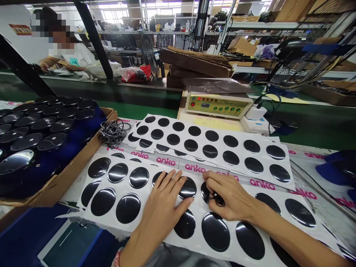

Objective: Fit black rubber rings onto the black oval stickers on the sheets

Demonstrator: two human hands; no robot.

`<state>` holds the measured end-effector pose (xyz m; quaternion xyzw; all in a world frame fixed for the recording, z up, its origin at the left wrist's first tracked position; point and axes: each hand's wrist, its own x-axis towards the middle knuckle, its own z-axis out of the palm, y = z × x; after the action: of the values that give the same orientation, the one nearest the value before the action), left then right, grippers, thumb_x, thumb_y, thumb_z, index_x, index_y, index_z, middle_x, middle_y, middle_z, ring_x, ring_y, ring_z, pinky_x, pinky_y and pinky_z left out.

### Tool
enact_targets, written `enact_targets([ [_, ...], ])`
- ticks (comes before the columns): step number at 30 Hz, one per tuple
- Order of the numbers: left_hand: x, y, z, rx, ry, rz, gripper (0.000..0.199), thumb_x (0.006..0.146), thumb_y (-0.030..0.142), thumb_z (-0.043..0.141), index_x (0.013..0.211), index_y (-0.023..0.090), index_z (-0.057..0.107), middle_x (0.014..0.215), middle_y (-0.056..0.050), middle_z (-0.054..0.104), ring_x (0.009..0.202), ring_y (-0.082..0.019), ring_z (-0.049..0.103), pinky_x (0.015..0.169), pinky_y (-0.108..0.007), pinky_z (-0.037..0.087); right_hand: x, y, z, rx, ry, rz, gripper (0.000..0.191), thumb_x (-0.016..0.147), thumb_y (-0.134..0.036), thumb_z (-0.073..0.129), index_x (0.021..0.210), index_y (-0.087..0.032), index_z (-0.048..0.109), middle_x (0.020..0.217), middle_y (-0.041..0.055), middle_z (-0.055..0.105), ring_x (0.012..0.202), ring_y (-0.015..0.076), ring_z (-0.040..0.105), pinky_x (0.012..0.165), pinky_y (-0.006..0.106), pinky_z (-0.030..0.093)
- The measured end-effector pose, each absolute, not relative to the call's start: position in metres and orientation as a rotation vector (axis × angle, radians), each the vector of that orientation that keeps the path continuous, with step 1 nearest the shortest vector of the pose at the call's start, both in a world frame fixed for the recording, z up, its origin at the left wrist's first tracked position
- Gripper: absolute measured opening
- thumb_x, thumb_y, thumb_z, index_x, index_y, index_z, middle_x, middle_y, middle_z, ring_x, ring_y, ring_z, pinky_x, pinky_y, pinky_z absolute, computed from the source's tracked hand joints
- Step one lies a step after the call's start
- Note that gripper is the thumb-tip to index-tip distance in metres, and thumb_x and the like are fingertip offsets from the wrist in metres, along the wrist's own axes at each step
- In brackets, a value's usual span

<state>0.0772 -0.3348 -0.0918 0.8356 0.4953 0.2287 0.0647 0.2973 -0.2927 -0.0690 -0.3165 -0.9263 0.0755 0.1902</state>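
A white sheet with rows of glossy black round stickers (216,231) lies in front of me, on top of another such sheet. My left hand (164,198) rests flat on it, fingers stretched out and slightly apart over the stickers. To its right, my right hand (229,196) is closed, with its fingers curled round a small black object (218,199) just over one sticker. The object's kind is mostly hidden by the fingers. Behind both hands lies a further stack of sticker sheets (201,142).
At left stands a cardboard box (75,159) of shiny dark-blue round-topped parts (52,141). Black rings (112,132) lie beside it. A control box (218,105) with lit buttons stands behind the sheets. Across the green bench, a person (75,55) sits. Blue parts (338,168) are at right.
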Motion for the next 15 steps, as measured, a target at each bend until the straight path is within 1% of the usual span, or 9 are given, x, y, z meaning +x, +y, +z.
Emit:
enact_targets([
  [2,0.077,-0.335,-0.092,2.527,1.494,0.694,0.044,0.092,0.038,0.052,0.131,0.018,0.047,0.139,-0.007,0.05,0.13,-0.026,0.043,0.11,-0.05,0.035,0.301,-0.294,-0.071,-0.856,-2.584,0.236,0.025,0.066,-0.01,0.043,0.089,-0.019,0.048,0.097,0.0096,0.061,0.084,0.0199,0.058,0.064,0.029,0.044],
  [3,0.077,-0.335,-0.092,2.53,1.495,0.699,0.044,0.092,0.038,0.053,0.131,0.018,0.047,0.139,-0.007,0.05,0.13,-0.026,0.043,0.11,-0.05,0.035,0.303,-0.294,-0.072,-0.837,-2.583,0.244,0.031,0.067,-0.01,0.043,0.097,-0.018,0.049,0.098,0.0094,0.061,0.086,0.0203,0.059,0.067,0.03,0.045],
  [4,0.077,-0.335,-0.093,2.534,1.496,0.706,0.044,0.092,0.038,0.053,0.131,0.018,0.047,0.139,-0.007,0.05,0.13,-0.026,0.043,0.11,-0.05,0.036,0.304,-0.294,-0.073,-0.813,-2.585,0.24,0.036,0.068,-0.01,0.044,0.103,-0.018,0.048,0.096,0.0086,0.062,0.086,0.0202,0.059,0.067,0.03,0.046],
  [6,0.077,-0.335,-0.093,2.54,1.501,0.719,0.044,0.092,0.038,0.053,0.13,0.017,0.047,0.138,-0.007,0.05,0.13,-0.027,0.043,0.11,-0.05,0.036,0.303,-0.294,-0.075,-0.758,-2.594,0.203,0.039,0.069,-0.009,0.044,0.107,-0.017,0.048,0.09,0.007,0.063,0.08,0.0197,0.06,0.065,0.03,0.046],
  [9,0.077,-0.335,-0.093,2.543,1.503,0.724,0.043,0.092,0.038,0.052,0.13,0.017,0.047,0.138,-0.007,0.051,0.13,-0.026,0.043,0.11,-0.05,0.036,0.299,-0.293,-0.073,-0.733,-2.615,0.158,0.038,0.071,-0.01,0.043,0.108,-0.016,0.049,0.087,0.0076,0.063,0.077,0.0204,0.059,0.061,0.03,0.046],
  [12,0.077,-0.335,-0.093,2.54,1.504,0.721,0.043,0.091,0.037,0.054,0.13,0.018,0.048,0.137,-0.007,0.051,0.13,-0.026,0.043,0.11,-0.05,0.036,0.301,-0.295,-0.059,-0.811,-2.682,0.259,0.036,0.071,-0.01,0.041,0.104,-0.018,0.053,0.084,0.0072,0.061,0.074,0.0201,0.057,0.059,0.031,0.044],
  [13,0.077,-0.336,-0.092,2.537,1.506,0.722,0.043,0.091,0.036,0.054,0.13,0.018,0.048,0.137,-0.007,0.052,0.13,-0.026,0.044,0.11,-0.05,0.036,0.307,-0.297,-0.052,-0.854,-2.699,0.331,0.033,0.071,-0.01,0.041,0.099,-0.02,0.054,0.082,0.0063,0.06,0.072,0.0195,0.056,0.059,0.031,0.043],
  [15,0.078,-0.336,-0.092,2.53,1.511,0.727,0.043,0.091,0.036,0.054,0.13,0.018,0.048,0.137,-0.008,0.052,0.13,-0.026,0.044,0.111,-0.049,0.036,0.328,-0.303,-0.037,-0.976,-2.667,0.453,0.022,0.071,-0.01,0.039,0.084,-0.023,0.053,0.074,0.004,0.057,0.067,0.0182,0.054,0.058,0.031,0.043],
])
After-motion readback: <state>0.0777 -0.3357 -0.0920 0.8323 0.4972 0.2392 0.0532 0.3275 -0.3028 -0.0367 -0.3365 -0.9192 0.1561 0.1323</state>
